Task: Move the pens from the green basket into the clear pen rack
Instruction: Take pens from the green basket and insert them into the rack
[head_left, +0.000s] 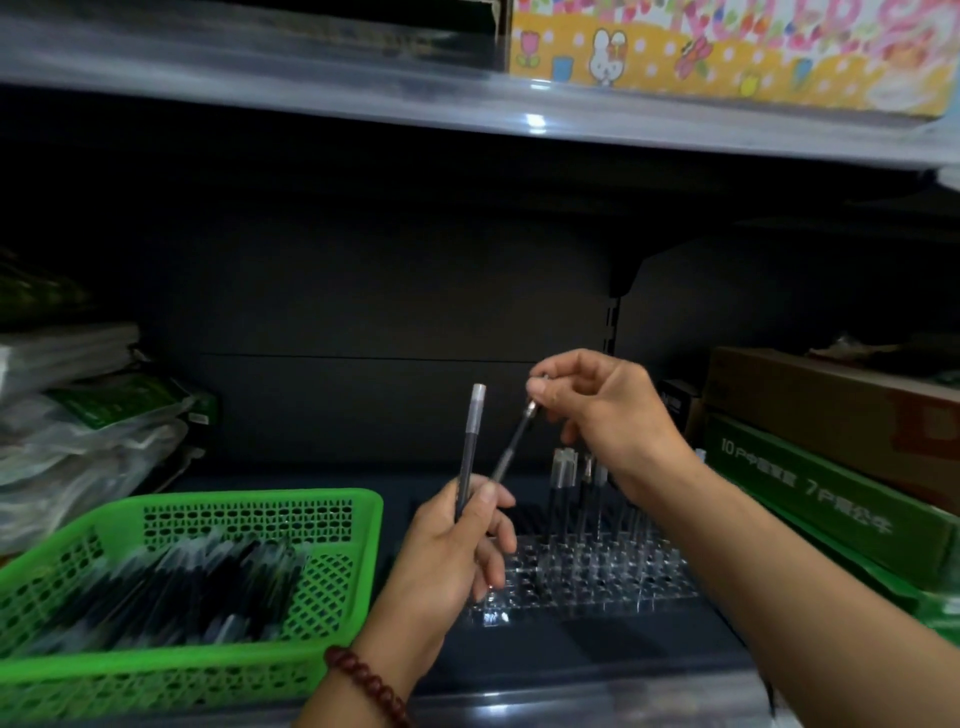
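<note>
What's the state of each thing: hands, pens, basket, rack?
left hand, grips upright pen
right hand, pinches top of tilted pen
tilted pen, lower end at left hand's fingers
green basket, holds loose pens
clear pen rack, few standing pens at back, most holes empty

The person shows only as two hands and forearms. The left hand (447, 551) is bare, with short, trimmed nails. At its wrist sits a bracelet (366, 686) of round, dark red-brown beads, strung close together in a single strand, each with a dull sheen. Part of the strand runs out of sight round the wrist. The right hand (602, 405) is bare too, its nails likewise short. The right forearm (789, 587) is uncovered along all its visible length, to the frame's edge.
</note>
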